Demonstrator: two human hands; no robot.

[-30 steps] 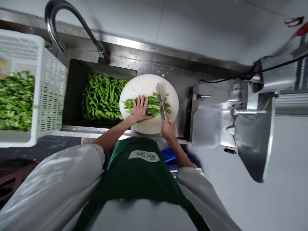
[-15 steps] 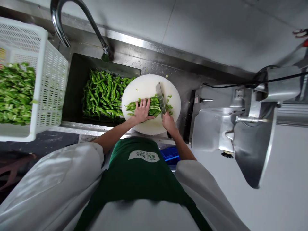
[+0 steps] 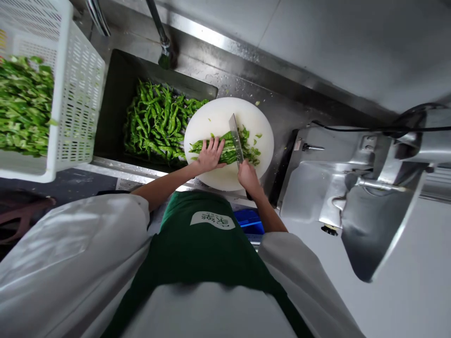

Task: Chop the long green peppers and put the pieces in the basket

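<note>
A round white cutting board [image 3: 225, 180] bears a bunch of long green peppers [image 3: 228, 142]. My left hand [image 3: 210, 156] lies on the bunch, fingers spread, pressing it to the board. In my right hand [image 3: 248, 177] is the handle of a cleaver [image 3: 236, 136], its blade across the right end of the bunch. Cut pepper pieces [image 3: 252, 154] are scattered to the right of the blade. Whole green peppers [image 3: 158, 124] fill much of the sink [image 3: 109, 126] to the left, partly under the board's edge.
At far left a white plastic basket [image 3: 79, 98] holds chopped green peppers [image 3: 24, 110]. A faucet [image 3: 158, 23] rises behind the sink. To the right stands a metal slicing machine [image 3: 306, 188] with a black cable. Below the counter is a blue container [image 3: 249, 221].
The view has shifted and tilted slightly. The cleaver sits a little further left along the bunch, close to my left hand, and more cut pieces lie right of the blade.
</note>
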